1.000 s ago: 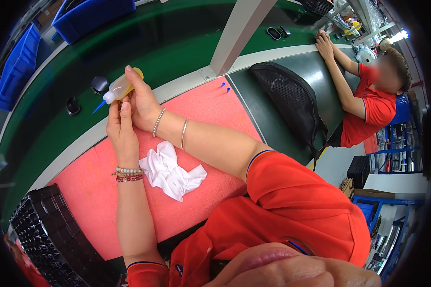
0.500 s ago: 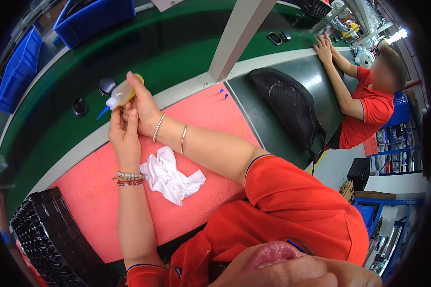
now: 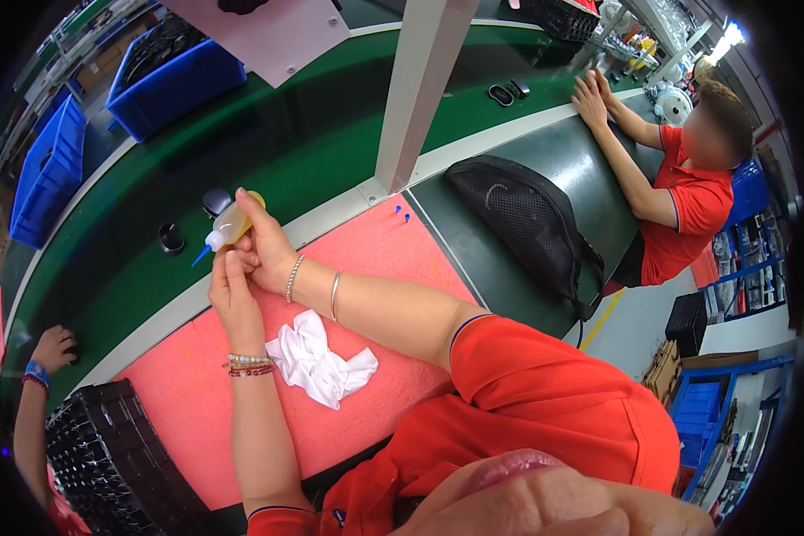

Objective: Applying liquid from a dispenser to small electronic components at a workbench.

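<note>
My right hand [image 3: 272, 246] is wrapped round a squeeze bottle [image 3: 230, 223] of yellowish liquid. The bottle tilts so that its thin blue nozzle tip [image 3: 202, 256] points down to the left. Just below, my left hand [image 3: 234, 295] has its fingers pressed together close to the right hand's fingertips; whatever they pinch is hidden. Beyond the bottle, a small dark rounded case [image 3: 214, 202] and another black one [image 3: 171, 238] lie on the green conveyor belt [image 3: 304, 121]. A crumpled white cloth [image 3: 322, 362] rests on the pink foam mat [image 3: 188, 375] beneath my forearms.
Two small blue caps [image 3: 402, 214] lie by the mat's far right corner. A black bag [image 3: 518, 223] sits on the dark table, a metal post [image 3: 415, 107] rises beside it. Black basket [image 3: 134, 447] stands left; blue bins [image 3: 174, 85] are beyond. Co-workers' hands [image 3: 54, 348] [image 3: 590, 98] reach in from both sides.
The view has shifted, so the bench sits lower in the picture. A co-worker's hand has come into sight at the left. The bottle stays in my right hand, nozzle still down-left.
</note>
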Motion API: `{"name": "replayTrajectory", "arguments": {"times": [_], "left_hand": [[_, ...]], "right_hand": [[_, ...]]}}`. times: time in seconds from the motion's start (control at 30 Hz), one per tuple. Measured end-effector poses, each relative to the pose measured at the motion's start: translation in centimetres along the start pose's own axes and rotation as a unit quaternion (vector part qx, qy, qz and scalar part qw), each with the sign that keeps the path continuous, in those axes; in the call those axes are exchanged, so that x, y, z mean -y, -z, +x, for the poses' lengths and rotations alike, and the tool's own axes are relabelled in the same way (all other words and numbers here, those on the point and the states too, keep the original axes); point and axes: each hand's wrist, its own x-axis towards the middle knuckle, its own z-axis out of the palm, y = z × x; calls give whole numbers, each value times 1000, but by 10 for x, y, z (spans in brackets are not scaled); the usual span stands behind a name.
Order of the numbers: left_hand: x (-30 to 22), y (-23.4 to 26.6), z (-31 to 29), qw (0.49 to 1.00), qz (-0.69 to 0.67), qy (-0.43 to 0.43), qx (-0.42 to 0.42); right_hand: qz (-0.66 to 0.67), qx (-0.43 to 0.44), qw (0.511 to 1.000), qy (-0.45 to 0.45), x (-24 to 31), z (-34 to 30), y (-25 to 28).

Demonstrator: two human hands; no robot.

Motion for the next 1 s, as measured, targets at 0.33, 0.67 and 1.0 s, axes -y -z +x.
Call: {"name": "replayTrajectory", "arguments": {"times": [0.33, 0.67, 1.0], "left_hand": [[-4, -9, -2, 998, 38, -40, -37], [3, -3, 0, 999, 20, -39, -24], [0, -3, 0, 999, 32, -30, -20]], "right_hand": [[-8, -48, 998, 28, -6, 4, -6], [-28, -20, 999, 19, -4, -2, -6], [-20, -17, 999, 19, -4, -1, -5]]}}
